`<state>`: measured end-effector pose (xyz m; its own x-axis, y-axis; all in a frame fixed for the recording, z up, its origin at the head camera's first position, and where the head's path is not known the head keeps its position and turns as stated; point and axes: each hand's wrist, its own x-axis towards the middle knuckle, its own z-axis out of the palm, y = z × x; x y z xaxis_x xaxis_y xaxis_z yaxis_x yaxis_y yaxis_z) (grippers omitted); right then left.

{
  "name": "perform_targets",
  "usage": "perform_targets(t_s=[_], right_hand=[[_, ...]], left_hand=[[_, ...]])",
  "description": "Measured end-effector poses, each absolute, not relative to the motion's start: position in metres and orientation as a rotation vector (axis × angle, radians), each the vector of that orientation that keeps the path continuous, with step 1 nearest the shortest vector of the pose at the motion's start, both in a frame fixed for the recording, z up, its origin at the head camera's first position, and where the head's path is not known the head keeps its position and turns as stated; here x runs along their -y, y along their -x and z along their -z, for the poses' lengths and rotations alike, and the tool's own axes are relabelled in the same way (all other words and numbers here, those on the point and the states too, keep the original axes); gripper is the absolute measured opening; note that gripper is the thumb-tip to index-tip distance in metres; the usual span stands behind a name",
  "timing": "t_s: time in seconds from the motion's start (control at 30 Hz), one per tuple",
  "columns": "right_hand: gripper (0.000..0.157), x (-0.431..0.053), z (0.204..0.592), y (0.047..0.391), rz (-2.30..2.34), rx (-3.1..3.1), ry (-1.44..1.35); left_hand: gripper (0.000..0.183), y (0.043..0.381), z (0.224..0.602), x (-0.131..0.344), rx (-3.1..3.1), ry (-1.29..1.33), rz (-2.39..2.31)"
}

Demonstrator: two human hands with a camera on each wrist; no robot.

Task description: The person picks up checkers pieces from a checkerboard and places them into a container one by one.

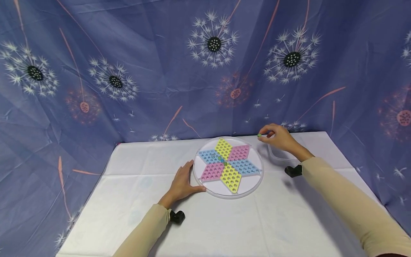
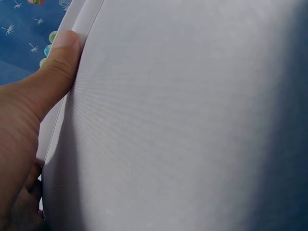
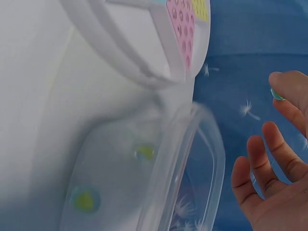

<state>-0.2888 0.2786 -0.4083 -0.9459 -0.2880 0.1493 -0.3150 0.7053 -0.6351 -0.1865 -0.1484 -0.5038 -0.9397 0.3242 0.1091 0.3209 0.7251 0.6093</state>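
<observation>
In the head view, a round white Chinese checkers board [image 1: 205, 153] carries a six-pointed star of yellow, pink and blue sections. Several glass marbles [image 1: 225, 164] sit in its holes, near the star's centre and on a blue section. My left hand [image 1: 181, 182] rests against the board's left rim, thumb and fingers spread along it; its thumb [image 2: 62, 57] touches the edge in the left wrist view. Above the table's back edge, my right hand [image 1: 278, 137] pinches a small green marble [image 1: 259, 135] between thumb and index finger, the other fingers loosely bent in the right wrist view.
Beneath my right hand stands a clear plastic container [image 1: 279, 156], right of the board. Marbles [image 3: 86, 200] with yellow-green inside lie in it. A white cloth [image 1: 135, 200] covers the table, and a blue dandelion-print curtain [image 1: 154, 71] hangs right behind its back edge.
</observation>
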Motion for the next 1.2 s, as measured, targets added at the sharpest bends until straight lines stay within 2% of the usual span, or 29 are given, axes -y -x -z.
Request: perform_targets(t_s=[0.67, 1.2], right_hand=[[0.033, -0.325, 0.406, 0.275, -1.016, 2.859, -0.365], [0.031, -0.335, 0.412, 0.276, -1.005, 2.857, -0.378]], left_hand=[[0.124, 0.185, 0.500, 0.148, -2.913, -0.538, -1.032], [0.124, 0.186, 0.500, 0.147, -2.899, -0.501, -1.019]])
